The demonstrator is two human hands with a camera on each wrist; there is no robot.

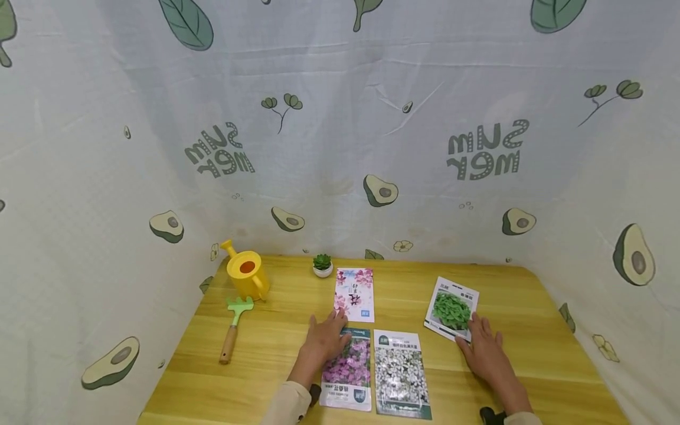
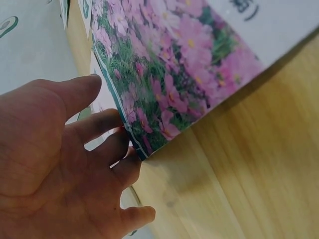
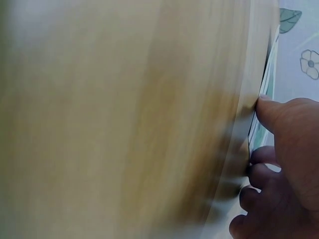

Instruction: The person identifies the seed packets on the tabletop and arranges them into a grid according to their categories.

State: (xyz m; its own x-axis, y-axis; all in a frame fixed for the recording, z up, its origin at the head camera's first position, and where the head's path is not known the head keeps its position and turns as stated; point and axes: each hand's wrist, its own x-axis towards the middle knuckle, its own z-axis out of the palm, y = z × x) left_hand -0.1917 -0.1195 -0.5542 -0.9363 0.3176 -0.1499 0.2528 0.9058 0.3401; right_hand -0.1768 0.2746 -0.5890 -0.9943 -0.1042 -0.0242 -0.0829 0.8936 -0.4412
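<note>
On the table, my left hand (image 1: 324, 337) lies with spread fingers at the upper left corner of a purple-flower seed packet (image 1: 347, 369). Its fingertips touch the packet's top edge in the left wrist view. Just beyond is a white packet with pink blossoms (image 1: 355, 295), overlapped at its lower left by the fingertips. My right hand (image 1: 489, 354) rests its thumb and fingers against the lower right corner of a green-leaf seed packet (image 1: 451, 308), which lies slanted. A white-flower seed packet (image 1: 401, 375) is between the hands.
At the far left stands a yellow watering can (image 1: 248, 274), with a small green rake (image 1: 234, 327) with a wooden handle in front of it. A small potted succulent (image 1: 322, 265) sits near the back edge. Printed cloth (image 1: 340, 147) hangs round the wooden table (image 1: 287, 366).
</note>
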